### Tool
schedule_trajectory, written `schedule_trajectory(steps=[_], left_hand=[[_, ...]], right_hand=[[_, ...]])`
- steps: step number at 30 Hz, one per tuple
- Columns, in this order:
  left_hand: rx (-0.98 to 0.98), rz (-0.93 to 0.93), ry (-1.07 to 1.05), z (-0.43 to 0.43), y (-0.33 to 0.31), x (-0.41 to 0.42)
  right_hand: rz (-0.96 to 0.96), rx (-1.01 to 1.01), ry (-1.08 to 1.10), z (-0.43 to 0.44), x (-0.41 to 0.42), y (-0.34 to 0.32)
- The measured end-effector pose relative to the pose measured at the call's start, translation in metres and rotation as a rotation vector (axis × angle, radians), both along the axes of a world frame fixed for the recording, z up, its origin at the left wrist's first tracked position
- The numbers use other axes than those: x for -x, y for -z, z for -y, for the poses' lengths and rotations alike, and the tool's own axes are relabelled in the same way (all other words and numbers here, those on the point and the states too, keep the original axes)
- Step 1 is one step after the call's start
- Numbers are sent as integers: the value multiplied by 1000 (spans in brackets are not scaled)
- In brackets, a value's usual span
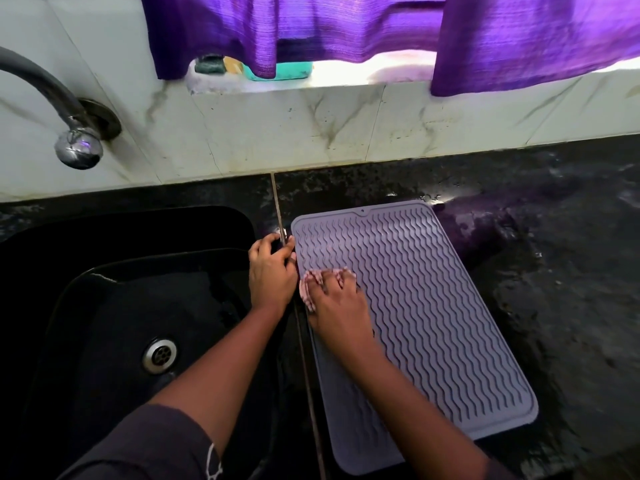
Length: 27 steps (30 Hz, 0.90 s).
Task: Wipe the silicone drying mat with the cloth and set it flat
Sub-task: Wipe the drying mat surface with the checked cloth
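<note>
A grey silicone drying mat (433, 306) with wavy ridges lies flat on the black counter, right of the sink. My right hand (341, 308) presses a pale pink cloth (306, 289) onto the mat's left part; only the cloth's edges show past my fingers. My left hand (272, 271) rests at the mat's left edge, fingers curled on its rim near the far corner.
A black sink (104, 306) with a metal drain (160, 355) lies at the left. A tap (74, 143) juts from the tiled wall. The wet black counter (571, 271) stretches right. Purple curtains (346, 26) hang over a sill holding a green soap dish (287, 72).
</note>
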State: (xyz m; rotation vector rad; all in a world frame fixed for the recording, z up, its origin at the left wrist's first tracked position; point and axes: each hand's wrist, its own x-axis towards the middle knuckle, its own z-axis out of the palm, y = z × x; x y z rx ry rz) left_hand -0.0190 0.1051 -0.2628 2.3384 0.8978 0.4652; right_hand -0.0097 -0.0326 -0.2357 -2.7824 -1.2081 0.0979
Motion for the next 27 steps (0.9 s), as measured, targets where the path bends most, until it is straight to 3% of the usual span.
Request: schedule_trajectory(steps=[6,11,16,21,27], left_hand=[[0,-54,95,-6,3,-4],[-91,-167,136,-5,5,-5],[-165,-234,152,-4,7,-6],[-141,-238,167,-6,8,-6],[-139,-232,154,-6,7,-6]], right_hand=[[-90,-213,88,-11,-25,-8],[17,-11,55,-27,-38,-6],[-9,-25,-6,15,0,-3],[-105,-199,92,-2,-25,-11],[-19,-24,71,-13,-15,-4]])
